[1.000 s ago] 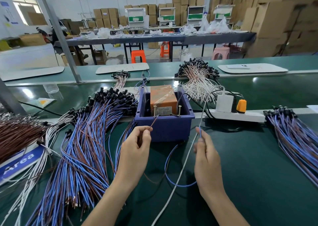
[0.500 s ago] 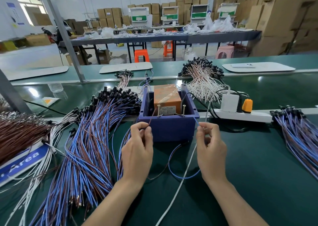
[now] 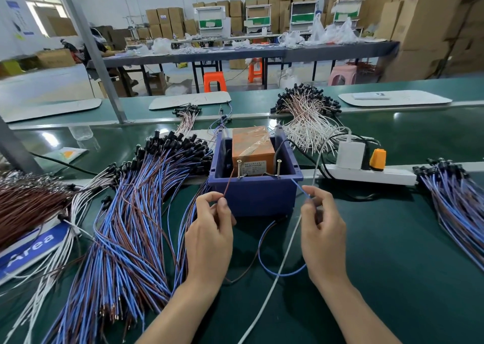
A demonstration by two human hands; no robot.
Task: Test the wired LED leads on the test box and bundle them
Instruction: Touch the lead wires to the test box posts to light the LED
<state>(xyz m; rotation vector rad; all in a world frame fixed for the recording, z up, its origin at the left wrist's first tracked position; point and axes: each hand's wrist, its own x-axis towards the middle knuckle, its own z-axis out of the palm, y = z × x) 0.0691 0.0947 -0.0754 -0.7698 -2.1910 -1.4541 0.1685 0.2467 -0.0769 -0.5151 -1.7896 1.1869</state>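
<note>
A blue plastic test box (image 3: 255, 195) stands in the middle of the green bench, with an orange-brown unit (image 3: 252, 147) inside and two upright screws (image 3: 239, 168) at its front rim. My left hand (image 3: 210, 236) pinches a brown lead (image 3: 228, 184) whose tip reaches up close to the left screw. My right hand (image 3: 323, 236) pinches a blue lead (image 3: 298, 186) pointing toward the right screw (image 3: 278, 167). Both leads loop down onto the bench between my hands. Whether either tip touches a screw is unclear.
A large pile of blue and brown leads (image 3: 125, 226) fans out on the left, beside brown ones (image 3: 28, 205). Another blue bunch (image 3: 455, 202) lies at the right. A white power strip (image 3: 372, 176) and white lead bundle (image 3: 306, 118) sit behind the box. A white cable (image 3: 277, 273) crosses between my hands.
Both hands have risen toward the box front. The brown and blue lead tips now point close to the two screws, nearer than a second ago.
</note>
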